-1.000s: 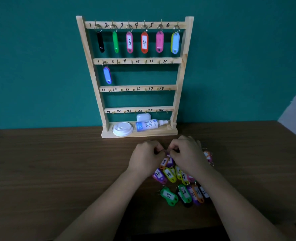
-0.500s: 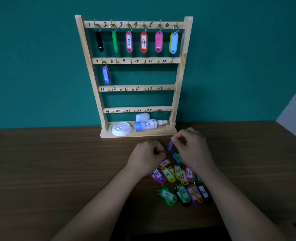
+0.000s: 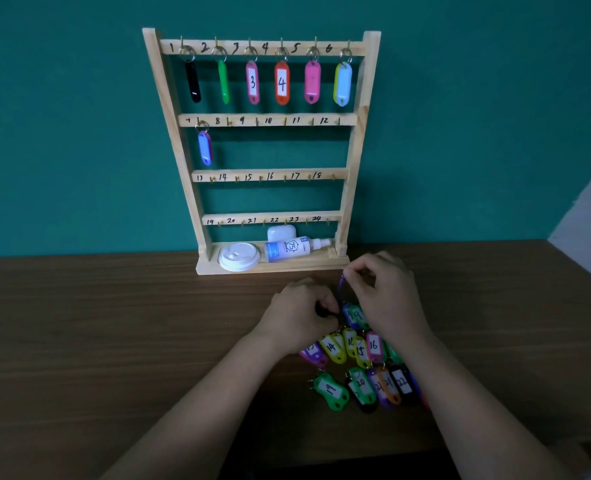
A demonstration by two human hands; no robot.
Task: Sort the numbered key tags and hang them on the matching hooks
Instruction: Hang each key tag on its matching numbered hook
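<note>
While the wooden rack (image 3: 261,150) stands at the wall with seven tags hung, the left hand (image 3: 302,315) curls shut over the loose tags (image 3: 363,368) on the table (image 3: 114,323), and the right hand (image 3: 386,292) pinches a purple tag (image 3: 341,283) just above them.

The rack (image 3: 354,161) stands on the worktop (image 3: 96,323) beyond both hands. The left hand (image 3: 301,315) lies just left of the right hand (image 3: 387,296). Loose tags (image 3: 360,372) lie on the worktop under and nearer than the hands. A lid (image 3: 239,261) and a bottle (image 3: 296,249) rest in the rack's base.
</note>
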